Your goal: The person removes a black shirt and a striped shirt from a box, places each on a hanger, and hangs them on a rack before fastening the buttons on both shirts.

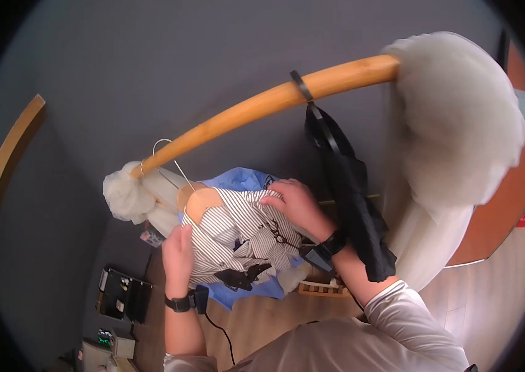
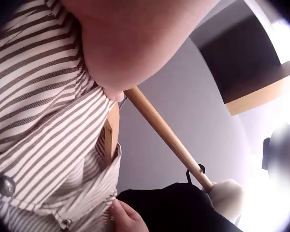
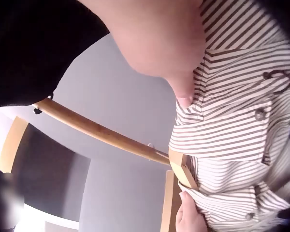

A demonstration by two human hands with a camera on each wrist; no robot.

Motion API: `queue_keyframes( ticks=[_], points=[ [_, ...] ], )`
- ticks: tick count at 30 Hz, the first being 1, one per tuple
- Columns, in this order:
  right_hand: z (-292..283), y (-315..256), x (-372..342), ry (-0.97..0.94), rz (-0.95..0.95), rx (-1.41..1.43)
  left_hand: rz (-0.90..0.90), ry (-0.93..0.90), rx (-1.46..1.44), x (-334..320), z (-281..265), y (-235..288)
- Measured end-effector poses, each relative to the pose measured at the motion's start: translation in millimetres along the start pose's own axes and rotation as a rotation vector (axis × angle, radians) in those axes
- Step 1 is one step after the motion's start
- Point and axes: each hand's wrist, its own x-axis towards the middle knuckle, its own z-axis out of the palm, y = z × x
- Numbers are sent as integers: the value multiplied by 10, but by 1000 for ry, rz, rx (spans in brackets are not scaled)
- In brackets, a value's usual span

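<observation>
A brown-and-white striped shirt [image 1: 213,248] with dark buttons hangs on a wooden hanger [image 1: 203,203], its front partly spread. My left hand [image 1: 177,255] pinches the shirt's edge beside the hanger's near shoulder. On the other side, my right hand [image 1: 300,208] grips the striped cloth, thumb on top. In the right wrist view, the right thumb [image 3: 185,99] lies against the fabric above the hanger's wood [image 3: 182,169]. A blue garment [image 1: 241,178] shows behind and below the shirt. Most fingers of both hands are hidden by the cloth or the hands themselves.
A wooden rod [image 1: 231,115] runs above the shirt, with a white wire hook [image 1: 162,142] at its left part. A black folded umbrella-like item [image 1: 352,186] hangs from it beside my right arm. Pale sheer fabric [image 1: 461,118] bunches at both rod ends.
</observation>
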Motion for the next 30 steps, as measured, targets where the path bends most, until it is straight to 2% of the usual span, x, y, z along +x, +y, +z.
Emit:
queue_keyframes(
  ticks=[5, 6, 9, 13, 14, 17, 18, 19, 21, 22, 25, 27, 30],
  points=[
    [324, 371, 78, -92, 14, -124, 49, 25, -167, -268, 266, -49],
    [407, 418, 89, -93, 10, -120, -26, -90, -97, -273, 147, 13],
    [657, 624, 100, -102, -1, -113, 88, -132, 55, -318, -24, -57],
    [819, 778, 143, -141, 5, -126, -15, -225, 289, -383, -48, -211],
    [898, 814, 152, -162, -1, -138, 53, -190, 330, -415, -19, -215],
    [1140, 900, 234, -190, -30, -47, 117, -205, 242, -537, -45, -35],
    [1228, 980, 283, -237, -44, -40, 204, -248, 157, -526, -101, -14],
    [1353, 1077, 296, -259, -51, 6, 161, -369, 73, -527, -210, 45],
    [1593, 1167, 339, -297, -64, 99, 337, -491, -73, -538, -319, -23],
    [1675, 1176, 373, -394, 2, 146, 373, -604, -29, -493, -385, 23],
    [1965, 969, 368, -428, 142, 532, 498, -498, -135, -423, -207, -62],
    [2088, 856, 337, -415, 330, 705, 540, -431, -187, -424, -14, -41],
    [2172, 796, 241, -381, 474, 912, 620, -353, -213, -390, 266, 53]
  ],
)
